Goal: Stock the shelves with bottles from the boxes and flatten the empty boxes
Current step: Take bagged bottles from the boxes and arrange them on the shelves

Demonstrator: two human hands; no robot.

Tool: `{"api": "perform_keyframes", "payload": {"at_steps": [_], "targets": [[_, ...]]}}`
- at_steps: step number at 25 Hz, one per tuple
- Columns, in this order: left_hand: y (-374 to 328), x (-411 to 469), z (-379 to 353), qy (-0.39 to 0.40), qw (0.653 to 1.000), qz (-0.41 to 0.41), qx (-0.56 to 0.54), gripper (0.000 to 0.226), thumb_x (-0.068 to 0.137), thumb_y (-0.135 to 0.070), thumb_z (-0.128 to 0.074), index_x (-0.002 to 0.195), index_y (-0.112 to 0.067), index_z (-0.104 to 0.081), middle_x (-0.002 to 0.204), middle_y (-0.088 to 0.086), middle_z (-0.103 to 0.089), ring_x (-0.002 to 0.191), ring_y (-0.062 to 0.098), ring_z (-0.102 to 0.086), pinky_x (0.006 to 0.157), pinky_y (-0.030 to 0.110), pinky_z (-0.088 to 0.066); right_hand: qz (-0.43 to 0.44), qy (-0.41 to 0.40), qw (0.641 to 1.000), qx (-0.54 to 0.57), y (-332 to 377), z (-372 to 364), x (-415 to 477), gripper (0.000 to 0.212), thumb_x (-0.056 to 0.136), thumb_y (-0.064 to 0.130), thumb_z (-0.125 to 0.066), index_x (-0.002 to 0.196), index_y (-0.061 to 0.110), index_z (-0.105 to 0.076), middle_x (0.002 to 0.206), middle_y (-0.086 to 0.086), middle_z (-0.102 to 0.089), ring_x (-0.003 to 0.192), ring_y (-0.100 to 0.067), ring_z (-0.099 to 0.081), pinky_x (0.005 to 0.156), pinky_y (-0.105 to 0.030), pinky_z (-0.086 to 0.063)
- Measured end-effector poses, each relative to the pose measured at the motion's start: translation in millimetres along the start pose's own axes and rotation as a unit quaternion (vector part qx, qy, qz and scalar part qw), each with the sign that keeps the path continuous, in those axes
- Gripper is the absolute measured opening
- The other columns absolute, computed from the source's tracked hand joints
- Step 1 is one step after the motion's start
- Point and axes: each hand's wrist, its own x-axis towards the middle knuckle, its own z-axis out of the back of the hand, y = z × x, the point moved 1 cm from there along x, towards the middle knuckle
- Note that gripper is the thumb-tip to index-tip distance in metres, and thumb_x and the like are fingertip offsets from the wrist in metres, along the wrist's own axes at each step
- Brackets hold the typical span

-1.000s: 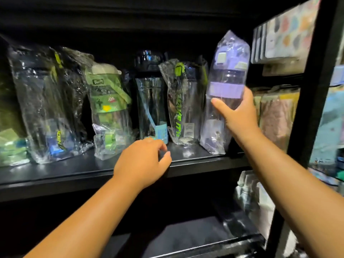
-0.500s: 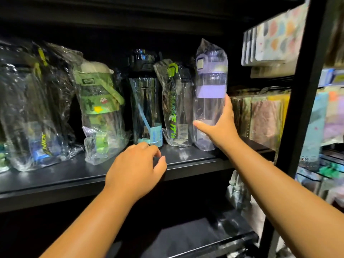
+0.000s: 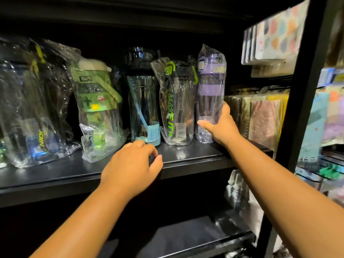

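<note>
One purple bottle [image 3: 211,94], in a clear wrapper, stands at the 3 o'clock end of the row on the black shelf [image 3: 186,155]; near upright; base at shelf level, though I cannot tell whether its full weight is down. Right hand [image 3: 221,127] grips its lower body, thumb across the front, fingers behind. Just beside it at 9 o'clock is the green-lettered bottle [image 3: 176,108]; the wrappers look to touch. Near, at its 3 o'clock, are hanging packets [image 3: 260,118]. Left hand [image 3: 130,168], at the bottle's 7 o'clock, rests on the shelf's front edge; fingers loosely curled, holding nothing.

Judgement: step in hand is seating the bottle. Set the base flat; line it up with the neighbours; loosen the grip only once it stands steady. The slack wrapper may drag the green-lettered bottle, so the free hand could steady it.
</note>
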Motion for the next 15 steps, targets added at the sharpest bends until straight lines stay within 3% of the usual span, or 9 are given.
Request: {"api": "perform_keyframes", "payload": {"at_steps": [4,6,9,11,12,15], "targets": [[0,-1,1,0.0,1.0,0.004,0.013,0.032,0.092,-0.053,-0.036,0.098,-0.035,-0.062,0.095,-0.012,-0.054,0.097,0.014,-0.053,0.077,0.033,-0.047,-0.052,0.011,0.999,-0.004,3,3,-7,0.112,0.083,0.055,-0.071,0.157,0.019,0.004,0.161,-0.012,-0.021,0.141,-0.034,-0.035,0.111,-0.046,-0.035],[-1,-1,0,-0.009,1.0,0.005,0.027,0.034,0.094,-0.052,-0.034,0.1,-0.035,-0.063,0.097,-0.012,-0.056,0.098,0.014,-0.054,0.076,0.033,-0.046,-0.068,-0.004,0.994,-0.081,8,10,-25,0.106,0.087,0.061,-0.061,0.158,0.015,0.003,0.162,-0.014,-0.014,0.144,-0.036,-0.028,0.111,-0.048,-0.033],[-1,-15,-8,-0.07,0.995,-0.019,0.068,0.042,0.097,-0.049,-0.029,0.107,-0.033,-0.066,0.105,-0.011,-0.065,0.1,0.018,-0.061,0.073,0.034,-0.044,0.031,-0.045,0.971,-0.232,7,2,-85,0.079,0.094,0.062,-0.044,0.153,0.013,-0.028,0.158,-0.013,-0.029,0.145,-0.032,-0.024,0.116,-0.05,-0.027],[4,-38,-16,-0.101,0.988,-0.064,0.093,0.048,0.095,-0.049,-0.032,0.125,-0.029,-0.064,0.124,-0.008,-0.066,0.112,0.02,-0.062,0.087,0.038,-0.046,0.088,-0.058,0.961,-0.256,3,-22,-137,0.072,0.093,0.065,-0.026,0.145,0.019,-0.044,0.155,-0.008,-0.037,0.148,-0.029,-0.02,0.12,-0.054,-0.013],[9,-54,-20,-0.105,0.987,-0.075,0.1,0.053,0.093,-0.048,-0.037,0.136,-0.026,-0.057,0.137,-0.004,-0.059,0.124,0.021,-0.057,0.099,0.042,-0.042,0.112,-0.05,0.959,-0.255,2,-38,-161,0.074,0.091,0.065,-0.022,0.145,0.02,-0.043,0.157,-0.006,-0.033,0.15,-0.029,-0.014,0.12,-0.054,-0.007],[34,-117,-35,-0.089,0.989,-0.044,0.111,0.07,0.087,-0.048,-0.045,0.152,-0.023,-0.034,0.161,0.002,-0.03,0.148,0.027,-0.029,0.117,0.052,-0.021,0.185,-0.001,0.944,-0.273,5,-83,-225,0.077,0.091,0.064,-0.031,0.153,0.02,-0.023,0.165,-0.012,-0.006,0.151,-0.034,0.0,0.116,-0.057,-0.005]]}}
